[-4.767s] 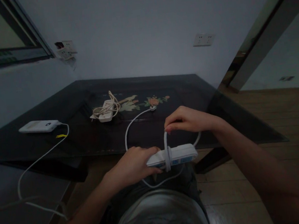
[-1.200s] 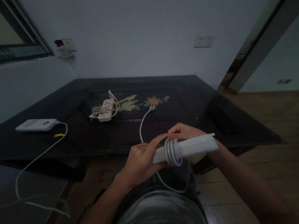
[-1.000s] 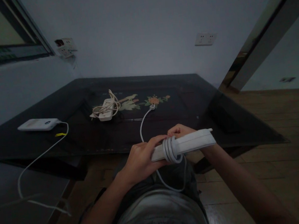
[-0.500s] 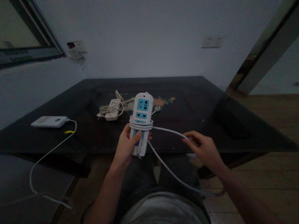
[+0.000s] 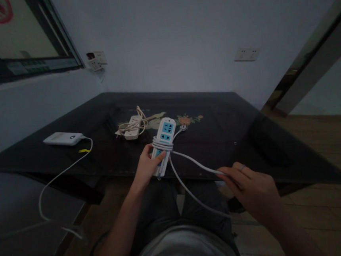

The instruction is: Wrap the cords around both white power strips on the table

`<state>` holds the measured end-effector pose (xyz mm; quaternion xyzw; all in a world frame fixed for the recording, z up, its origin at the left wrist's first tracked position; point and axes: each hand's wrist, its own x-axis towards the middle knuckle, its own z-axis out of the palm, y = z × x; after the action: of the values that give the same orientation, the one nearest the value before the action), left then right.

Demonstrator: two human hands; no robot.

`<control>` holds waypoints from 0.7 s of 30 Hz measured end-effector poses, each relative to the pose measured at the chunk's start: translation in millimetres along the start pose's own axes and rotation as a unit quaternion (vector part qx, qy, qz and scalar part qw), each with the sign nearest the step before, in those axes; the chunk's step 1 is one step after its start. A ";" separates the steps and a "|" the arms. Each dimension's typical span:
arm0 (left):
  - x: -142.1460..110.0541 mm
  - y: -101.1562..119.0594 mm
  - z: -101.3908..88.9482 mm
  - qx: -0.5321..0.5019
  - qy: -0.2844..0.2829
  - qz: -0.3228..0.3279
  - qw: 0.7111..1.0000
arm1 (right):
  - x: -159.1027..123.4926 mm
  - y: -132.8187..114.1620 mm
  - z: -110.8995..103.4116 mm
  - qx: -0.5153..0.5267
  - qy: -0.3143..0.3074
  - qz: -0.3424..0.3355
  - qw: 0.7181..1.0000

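A white power strip point(image 5: 165, 136) with blue sockets is tilted at the table's near edge, its far end leaning away from me. My left hand point(image 5: 148, 164) grips its near end, thumb across the front. Several turns of white cable point(image 5: 162, 144) wrap around its middle. From these turns the cable runs to the right into my right hand point(image 5: 246, 181), which is closed on it with the fingers pinched. Another stretch of the cable hangs in a loop below the table edge. The cable's plug point(image 5: 182, 127) lies on the table beyond the strip.
A second, cream power strip point(image 5: 132, 134) with its cord bundled around it lies left of centre on the dark table point(image 5: 213, 140). At the left a white device point(image 5: 64, 139) trails a cable over the edge. Wall sockets point(image 5: 247, 54) sit behind.
My right hand has moved right and toward me, drawing the cable straighter. The power strip has come down nearer the table, still in my left hand. The view has shifted slightly.
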<state>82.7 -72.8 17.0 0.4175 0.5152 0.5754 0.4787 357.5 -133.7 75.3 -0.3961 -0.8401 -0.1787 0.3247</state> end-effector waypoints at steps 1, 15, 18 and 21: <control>0.3 -2.1 1.5 0.031 -0.008 0.006 0.999 | 3.1 -3.4 -3.5 -0.005 0.006 -0.033 0.999; -27.7 25.4 35.2 0.387 -0.125 0.090 0.909 | 68.4 -15.4 -23.4 0.042 -0.007 -0.171 0.984; -28.1 37.5 35.5 0.404 -0.144 0.101 0.898 | 72.2 -23.2 -25.0 0.077 -0.009 -0.189 0.979; -31.1 46.8 37.8 0.405 -0.183 0.103 0.890 | 74.0 -28.9 -24.6 0.096 -0.011 -0.186 0.978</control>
<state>119.9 -96.5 68.3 0.7240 0.5608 0.2760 0.2919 309.7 -124.8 142.7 -0.2024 -0.9157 -0.1500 0.3130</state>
